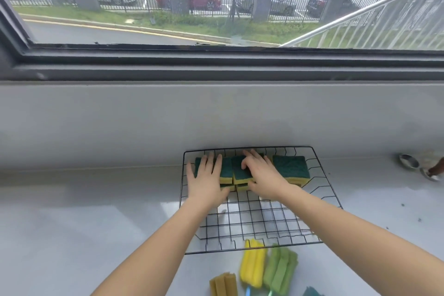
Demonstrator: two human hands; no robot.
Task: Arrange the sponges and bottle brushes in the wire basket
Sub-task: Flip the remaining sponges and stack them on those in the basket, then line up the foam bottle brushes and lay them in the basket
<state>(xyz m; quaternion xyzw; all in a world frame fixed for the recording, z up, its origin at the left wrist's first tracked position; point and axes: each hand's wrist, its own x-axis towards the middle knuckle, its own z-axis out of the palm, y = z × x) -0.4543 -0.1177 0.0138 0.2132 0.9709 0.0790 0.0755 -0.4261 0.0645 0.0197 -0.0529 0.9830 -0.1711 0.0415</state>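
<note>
A black wire basket lies on the grey counter below the window. Yellow sponges with dark green scouring tops stand in stacks along its far side. My left hand rests flat on the left stack, fingers spread. My right hand grips the middle stack, fingers over its top and thumb at its front. The right stack stands untouched. In front of the basket lie three bottle brushes with foam heads: yellow, green and tan.
A dark green sponge corner shows at the bottom edge. Metal measuring spoons lie at the far right of the counter. A grey ledge and the window frame rise behind the basket.
</note>
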